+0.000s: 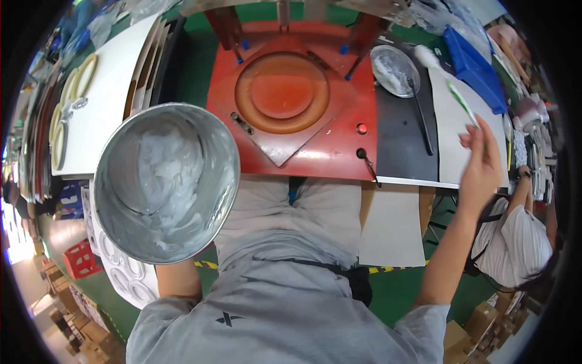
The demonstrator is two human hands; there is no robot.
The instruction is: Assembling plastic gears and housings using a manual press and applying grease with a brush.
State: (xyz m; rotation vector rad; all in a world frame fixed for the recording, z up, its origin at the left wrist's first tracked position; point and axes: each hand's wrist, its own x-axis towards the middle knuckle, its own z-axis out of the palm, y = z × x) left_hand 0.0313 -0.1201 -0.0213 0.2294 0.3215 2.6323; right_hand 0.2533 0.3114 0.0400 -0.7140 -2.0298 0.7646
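Note:
A large round metal bucket (pixel 167 233) is tilted toward me on the left, white paste (pixel 170 167) smeared over its bottom and walls. My left forearm (pixel 179 280) runs up beneath it; the hand is hidden behind the bucket, which it holds up. On the right, my right hand (pixel 482 167) is closed round a slim green-and-white handled tool (pixel 461 100), pointing away from me. Beyond its tip is a white lump (pixel 427 56); I cannot tell whether the two are joined. Left of it rests a shallow bowl (pixel 391 73) with white paste and a black-handled utensil (pixel 422 121).
In the middle stands a red machine bed (pixel 291 158) with a round orange-brown mould (pixel 282 91) on a diamond-shaped plate, between two uprights. A blue tray (pixel 476 70) lies at far right. White boards (pixel 115 97) with cream rings are at left. Another person (pixel 515 246) sits at right.

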